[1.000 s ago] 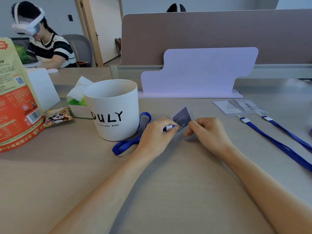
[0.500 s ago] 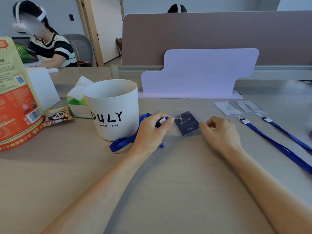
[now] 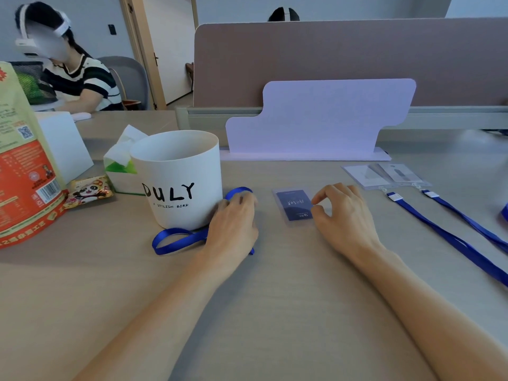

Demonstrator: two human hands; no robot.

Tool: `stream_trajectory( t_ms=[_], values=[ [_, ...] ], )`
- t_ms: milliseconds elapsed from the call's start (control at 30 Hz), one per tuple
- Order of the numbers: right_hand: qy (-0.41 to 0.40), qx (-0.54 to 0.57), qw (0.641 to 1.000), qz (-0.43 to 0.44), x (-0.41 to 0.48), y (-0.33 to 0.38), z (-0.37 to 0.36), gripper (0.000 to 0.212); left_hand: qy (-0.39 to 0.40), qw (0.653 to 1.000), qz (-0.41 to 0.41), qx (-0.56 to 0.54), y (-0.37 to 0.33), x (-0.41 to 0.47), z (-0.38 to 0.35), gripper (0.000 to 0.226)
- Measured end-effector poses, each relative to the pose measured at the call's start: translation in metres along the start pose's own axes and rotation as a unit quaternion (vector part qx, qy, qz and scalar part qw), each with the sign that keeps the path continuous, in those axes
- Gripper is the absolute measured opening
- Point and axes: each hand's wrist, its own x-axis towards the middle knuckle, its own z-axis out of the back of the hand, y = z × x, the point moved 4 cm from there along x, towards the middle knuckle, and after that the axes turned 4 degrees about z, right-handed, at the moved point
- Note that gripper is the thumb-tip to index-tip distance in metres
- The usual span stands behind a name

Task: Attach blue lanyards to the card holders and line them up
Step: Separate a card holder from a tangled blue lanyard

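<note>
The right hand (image 3: pixel 346 215) pinched the card holder (image 3: pixel 292 204) while the left hand (image 3: pixel 233 218) covered the lanyard (image 3: pixel 176 239), grip unclear; its end likely needed aligning squarely with the holder's top.

Royal blue, navy and white on a pale beige table (image 3: pixel 275 312).
Loose lanyard (image 3: pixel 176 240) solid royal blue; card holder (image 3: pixel 293 205) clear over navy card; laid-out lanyards (image 3: pixel 450 239) same blue, white ends; cup (image 3: pixel 178 171) white, black lettering; divider (image 3: pixel 324 119) lilac; partition (image 3: pixel 330 56) dusty mauve; bag (image 3: pixel 24 182) orange-red and cream; distant top (image 3: pixel 90 83) black-and-white striped.
</note>
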Motion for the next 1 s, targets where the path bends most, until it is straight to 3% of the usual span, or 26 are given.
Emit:
stream_trajectory(
  t_ms=[200,300,400,500,567,667,833,933,1000],
  values=[
    [0.031,0.069,0.997,0.025,-0.005,0.009,-0.010,0.023,0.077,0.953,-0.011,-0.293,-0.011,-0.003,0.007,0.047],
    [0.093,0.210,0.973,0.017,-0.010,0.024,-0.005,0.037,0.075,0.917,-0.025,-0.390,-0.019,-0.003,0.022,0.049],
    [0.170,0.343,0.924,0.002,-0.018,0.043,-0.005,0.054,0.046,0.848,-0.001,-0.529,-0.022,-0.003,0.051,0.044],
    [0.220,0.422,0.879,-0.020,-0.018,0.068,-0.010,0.058,0.055,0.737,0.021,-0.674,-0.026,-0.004,0.076,0.041],
    [0.241,0.439,0.866,-0.004,-0.012,0.088,-0.010,0.052,0.062,0.700,0.016,-0.711,-0.029,-0.003,0.091,0.041],
    [0.248,0.400,0.882,0.023,0.004,0.114,-0.002,0.013,0.051,0.713,-0.025,-0.699,-0.026,0.007,0.123,0.043],
    [0.202,0.417,0.886,-0.005,0.046,0.154,0.012,0.026,-0.055,0.744,-0.062,-0.663,0.020,0.029,0.183,0.044],
    [0.161,0.421,0.893,0.004,0.078,0.188,0.022,0.027,-0.173,0.841,-0.070,-0.508,0.057,0.032,0.207,0.044],
    [0.162,0.422,0.892,-0.008,0.097,0.209,0.022,0.028,-0.206,0.892,-0.072,-0.395,0.074,0.035,0.213,0.044]
  ],
)
